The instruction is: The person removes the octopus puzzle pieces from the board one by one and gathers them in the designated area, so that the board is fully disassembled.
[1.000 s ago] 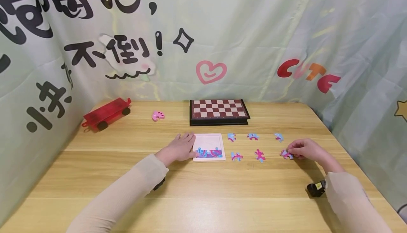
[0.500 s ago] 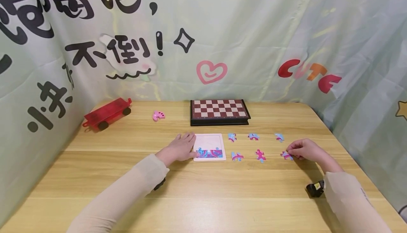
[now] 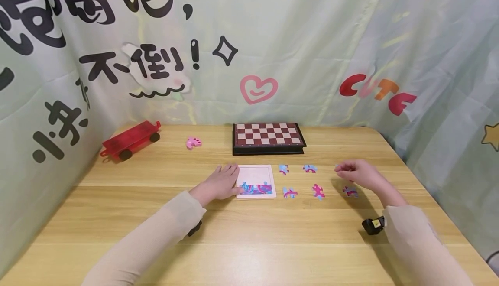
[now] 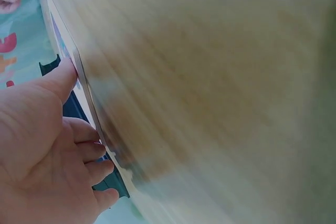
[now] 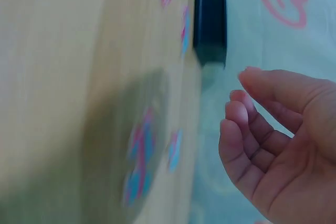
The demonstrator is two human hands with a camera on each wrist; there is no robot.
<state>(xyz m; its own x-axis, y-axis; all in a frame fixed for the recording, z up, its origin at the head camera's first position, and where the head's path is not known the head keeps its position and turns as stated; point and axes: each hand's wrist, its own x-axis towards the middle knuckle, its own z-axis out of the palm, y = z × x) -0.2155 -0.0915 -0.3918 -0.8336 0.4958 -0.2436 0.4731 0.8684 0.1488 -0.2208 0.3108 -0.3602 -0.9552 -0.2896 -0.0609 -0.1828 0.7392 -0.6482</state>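
My left hand point(image 3: 221, 182) rests at the left edge of a square puzzle tray point(image 3: 254, 173), fingers fairly straight and thumb on its lower left corner. Along the tray's bottom lies a strip of fitted blue and purple pieces point(image 3: 257, 188). My right hand point(image 3: 359, 174) hovers over the right end of the loose pieces. In the right wrist view its fingers point(image 5: 233, 140) are loosely curled, with nothing between them and the thumb. Just below it lies a pink and blue puzzle piece point(image 3: 350, 192); the piece behind it is mostly hidden by the hand.
Between tray and right hand lie other loose pieces, among them a pink one point(image 3: 317, 191) and a blue one point(image 3: 283, 169). A chessboard box point(image 3: 269, 138) stands behind the tray. Farther left are a pink toy piece point(image 3: 193, 142) and a red toy wagon point(image 3: 132, 140).
My right hand has let go of the front right puzzle piece, lifted, and moved back and slightly left. The piece stays on the table. My left hand keeps its place on the tray.
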